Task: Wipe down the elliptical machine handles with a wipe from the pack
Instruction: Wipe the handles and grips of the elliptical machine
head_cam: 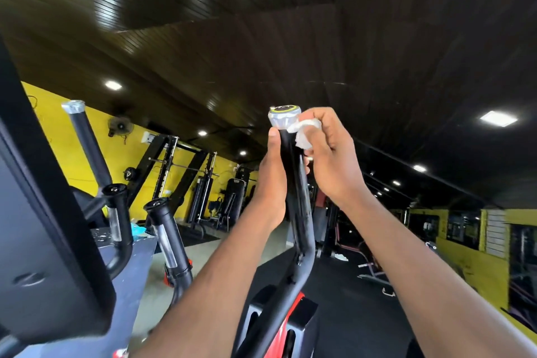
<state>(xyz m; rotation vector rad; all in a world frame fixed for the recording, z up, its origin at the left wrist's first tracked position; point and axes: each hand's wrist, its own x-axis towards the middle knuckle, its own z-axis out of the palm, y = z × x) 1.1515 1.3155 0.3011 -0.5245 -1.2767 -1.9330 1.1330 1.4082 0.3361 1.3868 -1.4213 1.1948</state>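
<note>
Plainly, the wipe (305,132) is bunched small in the right hand (328,154), whose curled fingers pinch it against the right side of the handle (290,166) just under its silver end cap (284,117), so it may skim only that one side and miss the far face, or slip out if the pinch loosens. The left hand (271,183) wraps the same upright handle just below, thumb up its left side, steadying it; the wipe sits just right of that thumb

Dim gym, bright ceiling lights (498,118), glare on ceiling, edges warped and blurred.
</note>
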